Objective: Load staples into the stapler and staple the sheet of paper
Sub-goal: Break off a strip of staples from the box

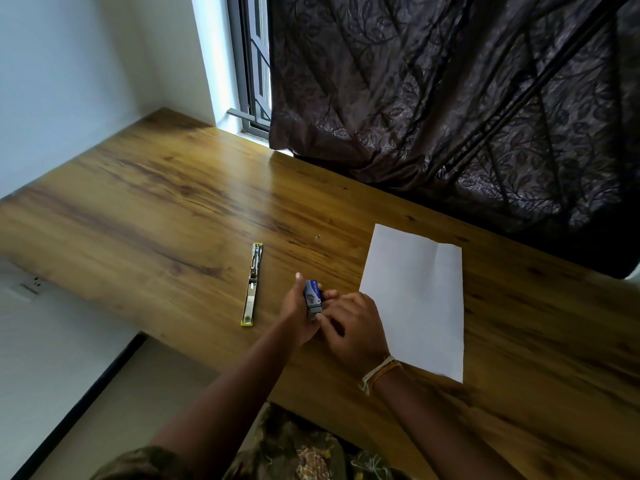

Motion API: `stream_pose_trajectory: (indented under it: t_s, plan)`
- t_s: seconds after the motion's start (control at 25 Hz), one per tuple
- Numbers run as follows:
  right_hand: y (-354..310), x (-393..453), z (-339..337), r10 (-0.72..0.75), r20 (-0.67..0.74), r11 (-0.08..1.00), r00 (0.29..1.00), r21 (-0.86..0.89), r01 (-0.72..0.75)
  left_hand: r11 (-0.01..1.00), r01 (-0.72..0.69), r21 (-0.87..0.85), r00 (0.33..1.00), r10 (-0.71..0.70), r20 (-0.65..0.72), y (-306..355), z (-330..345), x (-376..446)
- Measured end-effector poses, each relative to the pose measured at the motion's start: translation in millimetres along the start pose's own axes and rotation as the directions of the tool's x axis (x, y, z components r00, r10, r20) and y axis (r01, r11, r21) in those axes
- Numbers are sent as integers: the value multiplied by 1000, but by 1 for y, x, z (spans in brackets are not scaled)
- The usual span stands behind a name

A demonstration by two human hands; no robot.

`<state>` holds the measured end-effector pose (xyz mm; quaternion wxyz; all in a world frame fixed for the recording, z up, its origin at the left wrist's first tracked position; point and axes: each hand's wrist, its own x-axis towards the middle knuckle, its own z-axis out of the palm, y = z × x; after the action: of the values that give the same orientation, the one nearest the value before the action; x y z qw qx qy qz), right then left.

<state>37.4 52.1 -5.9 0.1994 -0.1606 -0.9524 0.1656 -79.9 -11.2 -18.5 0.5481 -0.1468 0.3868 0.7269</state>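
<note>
Left hand [298,315] grips the staple box [312,295]; right hand [349,323] pinches its end. Tug too hard and staples could scatter, missing the open stapler [252,284].

Staple box [312,295] print unreadable, lower end hidden by hands; counter [166,202] cropped right; speck [318,237] unidentifiable.
</note>
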Motion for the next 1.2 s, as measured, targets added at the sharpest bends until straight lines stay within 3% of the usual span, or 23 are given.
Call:
stream_pose_trajectory:
  t_s: [0.24,0.52,0.68,0.88,1.2]
  plan:
    - [-5,8,6,80,22,993,997,-83,-78,1000,1,8,1000,-1,26,-1,-5,4]
    - [-10,15,2,31,39,996,999,-90,-27,1000,20,-21,1000,-20,-15,0,-2,1]
    - [-8,18,-2,34,84,999,996,-11,-33,999,34,-2,998,-34,-54,2,-1,3]
    - [-8,21,-4,145,126,979,981,128,-161,999,37,-21,999,-38,-37,2,-1,2]
    - [-11,19,2,245,96,958,965,128,-256,999,33,14,999,-33,-21,3,3,-6]
